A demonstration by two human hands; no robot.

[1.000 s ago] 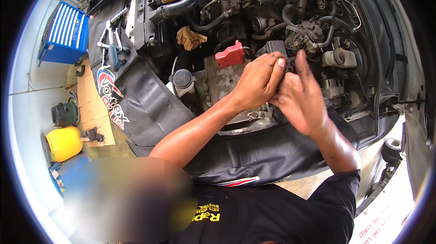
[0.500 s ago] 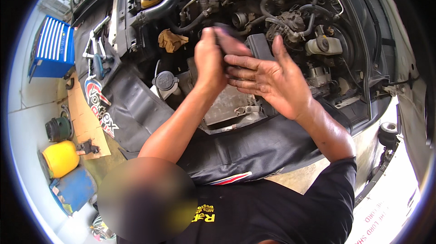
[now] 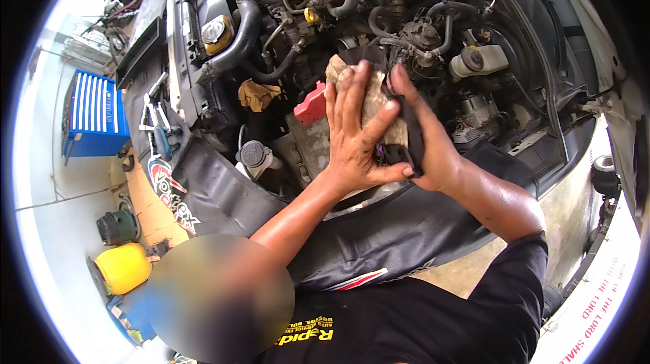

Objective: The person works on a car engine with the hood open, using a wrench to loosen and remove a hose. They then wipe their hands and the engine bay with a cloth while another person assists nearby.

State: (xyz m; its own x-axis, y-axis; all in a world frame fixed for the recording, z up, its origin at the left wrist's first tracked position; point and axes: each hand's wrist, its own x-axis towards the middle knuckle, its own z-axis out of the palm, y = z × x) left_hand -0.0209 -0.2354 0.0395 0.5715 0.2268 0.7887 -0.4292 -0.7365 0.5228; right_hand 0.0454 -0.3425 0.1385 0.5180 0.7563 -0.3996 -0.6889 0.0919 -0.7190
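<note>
Over the engine bay, my two hands are on a dark, flat part [image 3: 413,130] with a tan, dirt-streaked face [image 3: 376,103]; I cannot make out its kind. My left hand [image 3: 355,120] lies flat across the tan face, fingers stretched and thumb spread toward the lower edge. On the other side, my right hand [image 3: 433,147] grips the dark right edge; some of its fingers are hidden behind the part. Below the hands, a battery [image 3: 291,137] shows beside a red cover [image 3: 311,104].
Crumpled brown paper or cloth [image 3: 258,96] lies left of the hands. Nearby are a round-capped reservoir [image 3: 254,154], a brake fluid reservoir [image 3: 479,60] and hoses [image 3: 249,35]. A black fender cover [image 3: 379,242] drapes the front edge. Tools [image 3: 159,127] and a blue tool chest [image 3: 97,113] sit at left.
Something dark blurred between my hands earlier; now the tan-faced part shows clearly there. My left hand has turned flat onto it and my right hand has closed on its edge. The red cover has come into sight.
</note>
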